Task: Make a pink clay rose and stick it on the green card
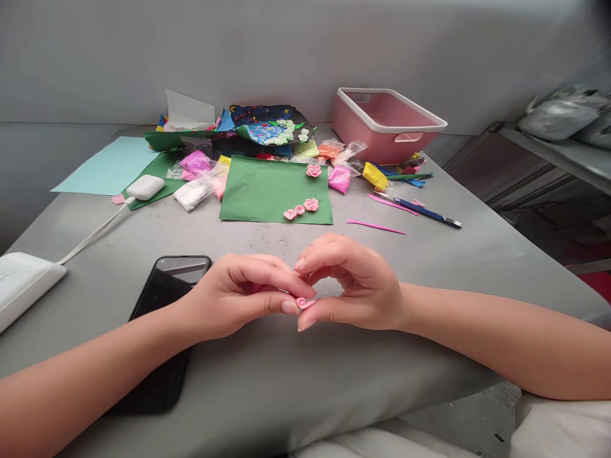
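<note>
A small pink clay flower [304,303] is between my two hands near the middle of the table. My left hand [243,294] pinches it from the left with thumb and forefinger. From the right, the thumb of my right hand [356,283] touches its edge, with the fingers curled above. Beyond my hands lies a green sheet [262,191]. It bears several pink clay flowers, one near its upper right corner [314,170] and others along the lower right [310,204].
A black phone [157,369] lies under my left forearm, with a white power bank [23,283] further left. Pink tools [377,226] and a blue-handled cutter [429,214] rest at the right. Behind are clay bags [195,163] and a pink basket [372,127].
</note>
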Demonstrator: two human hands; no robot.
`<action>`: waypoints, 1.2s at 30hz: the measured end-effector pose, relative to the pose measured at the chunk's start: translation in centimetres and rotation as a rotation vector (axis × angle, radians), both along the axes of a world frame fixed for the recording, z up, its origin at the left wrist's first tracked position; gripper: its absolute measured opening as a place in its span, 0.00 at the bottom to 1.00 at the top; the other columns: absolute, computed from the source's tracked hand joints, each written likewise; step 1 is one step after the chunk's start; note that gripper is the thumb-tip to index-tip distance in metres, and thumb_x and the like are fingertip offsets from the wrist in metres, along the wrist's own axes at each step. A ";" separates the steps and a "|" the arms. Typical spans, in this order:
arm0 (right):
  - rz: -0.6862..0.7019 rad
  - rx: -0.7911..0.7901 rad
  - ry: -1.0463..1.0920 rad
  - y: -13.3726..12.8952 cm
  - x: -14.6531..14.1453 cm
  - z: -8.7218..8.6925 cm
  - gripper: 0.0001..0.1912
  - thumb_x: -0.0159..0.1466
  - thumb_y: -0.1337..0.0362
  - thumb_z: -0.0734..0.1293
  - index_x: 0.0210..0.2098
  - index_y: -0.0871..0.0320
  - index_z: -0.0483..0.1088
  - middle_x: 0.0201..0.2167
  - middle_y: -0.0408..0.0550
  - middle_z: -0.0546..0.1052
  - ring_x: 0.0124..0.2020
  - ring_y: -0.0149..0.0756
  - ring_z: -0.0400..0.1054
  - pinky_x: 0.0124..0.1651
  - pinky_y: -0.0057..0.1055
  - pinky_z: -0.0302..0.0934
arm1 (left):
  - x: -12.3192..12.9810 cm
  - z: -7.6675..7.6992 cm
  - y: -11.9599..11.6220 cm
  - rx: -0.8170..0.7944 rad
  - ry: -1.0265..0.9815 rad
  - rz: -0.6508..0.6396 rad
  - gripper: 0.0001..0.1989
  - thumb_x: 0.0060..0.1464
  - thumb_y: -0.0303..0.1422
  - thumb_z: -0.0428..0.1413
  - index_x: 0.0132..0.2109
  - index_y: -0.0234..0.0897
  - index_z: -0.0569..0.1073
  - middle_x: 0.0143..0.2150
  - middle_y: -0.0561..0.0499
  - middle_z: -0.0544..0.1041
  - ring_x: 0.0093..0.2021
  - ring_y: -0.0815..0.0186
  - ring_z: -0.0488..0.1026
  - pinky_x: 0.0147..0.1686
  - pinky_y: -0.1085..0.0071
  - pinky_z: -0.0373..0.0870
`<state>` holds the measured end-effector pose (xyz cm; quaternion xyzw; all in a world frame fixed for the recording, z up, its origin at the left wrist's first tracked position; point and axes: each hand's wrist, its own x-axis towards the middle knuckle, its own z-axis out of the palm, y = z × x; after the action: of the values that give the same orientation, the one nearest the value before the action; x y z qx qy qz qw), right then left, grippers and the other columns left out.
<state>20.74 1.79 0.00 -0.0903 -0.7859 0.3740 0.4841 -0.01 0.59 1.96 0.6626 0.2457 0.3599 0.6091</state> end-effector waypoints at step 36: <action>-0.051 0.097 -0.019 0.3 0.0 -0.4 0.20 0.61 0.60 0.74 0.49 0.57 0.68 0.40 0.46 0.72 0.36 0.26 0.70 0.36 0.21 0.75 | 0.3 0.0 -0.3 0.042 0.086 0.142 0.04 0.54 0.33 0.65 0.33 0.39 0.84 0.26 0.49 0.79 0.24 0.69 0.68 0.25 0.74 0.67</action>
<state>20.77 2.05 -0.35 -0.0904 -0.8051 0.3221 0.4898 0.32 0.33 1.99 0.6710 0.3103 0.3786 0.5569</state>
